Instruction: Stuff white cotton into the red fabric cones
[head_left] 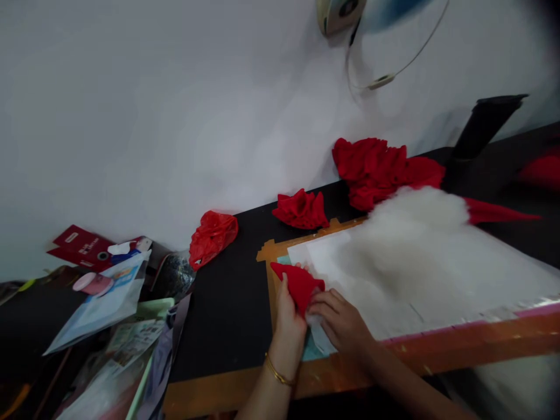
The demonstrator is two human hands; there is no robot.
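Note:
A small red cloth cone is held over the table's edge area, its point up to the left. My left hand is wrapped round it from below, thumb along its near side. At the cone's wide end, my right hand has its fingers curled against the cloth rim, with a tuft of white stuffing showing under them; the fingertips are partly hidden. To the right, a big heap of white fluffy stuffing lies on a white sheet.
Along the wall sit a small stack of red cloth pieces, a larger red pile and a red plastic bag. A black container stands at the back right. Packages and a pink cup clutter the left, above a green-rimmed bin.

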